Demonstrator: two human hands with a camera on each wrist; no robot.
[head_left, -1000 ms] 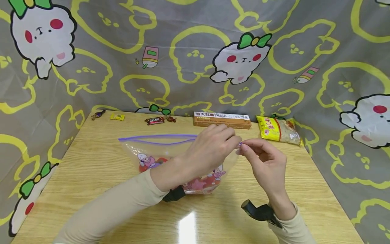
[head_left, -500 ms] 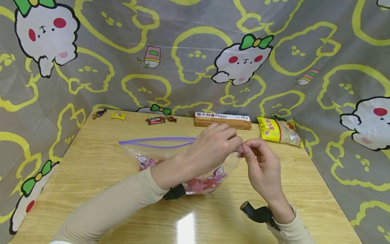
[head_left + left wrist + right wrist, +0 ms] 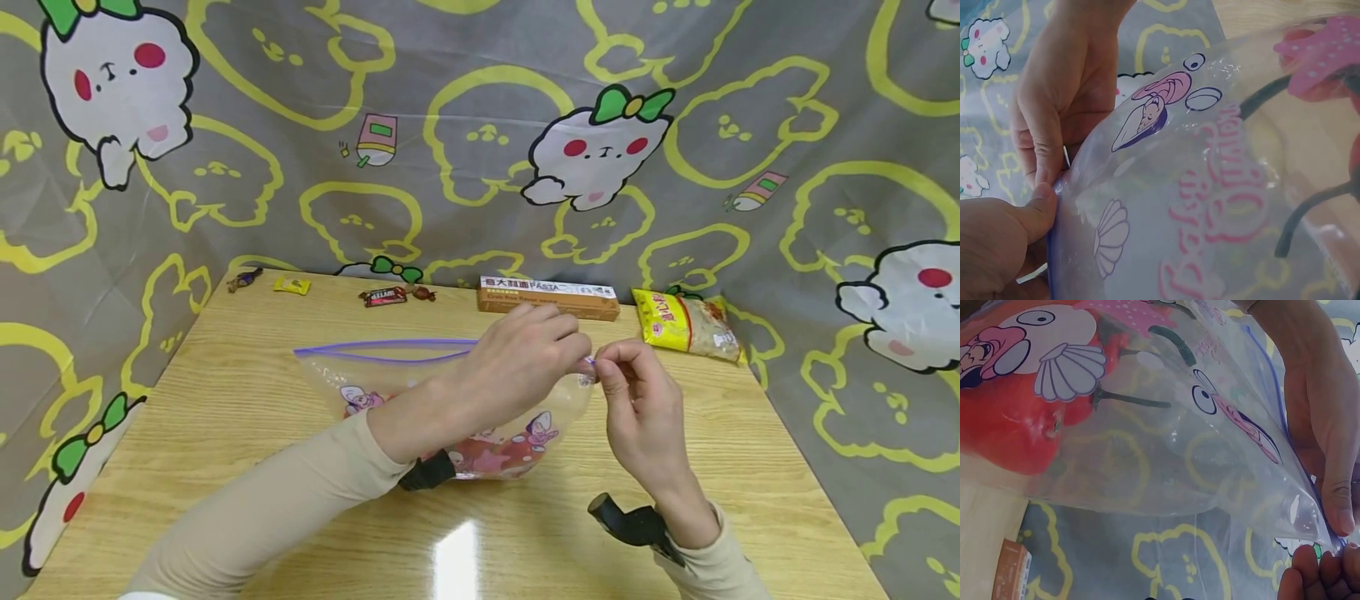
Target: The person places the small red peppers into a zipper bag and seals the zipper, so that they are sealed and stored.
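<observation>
A clear zip bag [image 3: 573, 408] with sea-creature prints stands on the table, its purple zip strip [image 3: 1269, 369] along the top. The strip's edges are apart at the left end. Inside the bag are red peppers [image 3: 1013, 434] with green stems. My left hand [image 3: 517, 354] reaches across the bag and pinches the strip near its right end. Close beside it, my right hand [image 3: 645, 408] pinches the right top corner between thumb and forefinger. In the left wrist view the two hands' fingertips nearly meet at the strip.
Along the back of the wooden table [image 3: 225, 417] lie several wrapped candies, including a yellow one [image 3: 292, 286] and a red one [image 3: 384, 297]. A pasta box [image 3: 547, 300] and a yellow food packet [image 3: 686, 323] lie at the back right. A patterned cloth [image 3: 465, 233] rises behind.
My right hand has shifted slightly left and stays close to the left hand. The left hand keeps nearly the same place, and the bag has barely moved.
</observation>
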